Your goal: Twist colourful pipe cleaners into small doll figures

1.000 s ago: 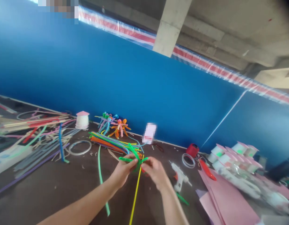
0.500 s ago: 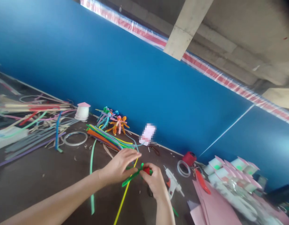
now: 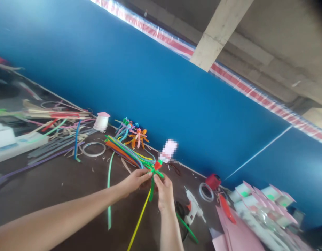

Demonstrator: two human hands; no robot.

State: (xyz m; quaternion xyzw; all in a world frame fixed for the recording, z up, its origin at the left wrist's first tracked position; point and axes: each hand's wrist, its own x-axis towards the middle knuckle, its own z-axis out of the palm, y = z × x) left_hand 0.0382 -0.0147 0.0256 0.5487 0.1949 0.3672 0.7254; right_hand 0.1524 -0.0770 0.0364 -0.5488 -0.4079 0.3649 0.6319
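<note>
A small green pipe-cleaner figure with a red part on top (image 3: 158,165) is pinched between both hands, its green legs sticking out sideways and downward. My left hand (image 3: 136,181) grips it from the left with thumb and fingertips. From the right, my right hand (image 3: 164,191) closes on it with the thumb near its middle. Below them a yellow pipe cleaner (image 3: 139,221) lies on the table. Just behind the hands is a bundle of coloured pipe cleaners (image 3: 126,153). Several spider-like pipe-cleaner figures (image 3: 139,138) stand behind the bundle.
A white glue gun (image 3: 194,207) lies right of my hands, near a tape roll (image 3: 206,192) and pink sheets (image 3: 236,232). White-and-pink paper models (image 3: 265,198) crowd the right. A mint strip (image 3: 109,195) and clear ring (image 3: 93,149) lie left. A blue wall (image 3: 150,87) rises behind.
Both hands have come closer together, and the left fingers now pinch the figure. Its red part has turned upward into sight. The camera view has shifted slightly left.
</note>
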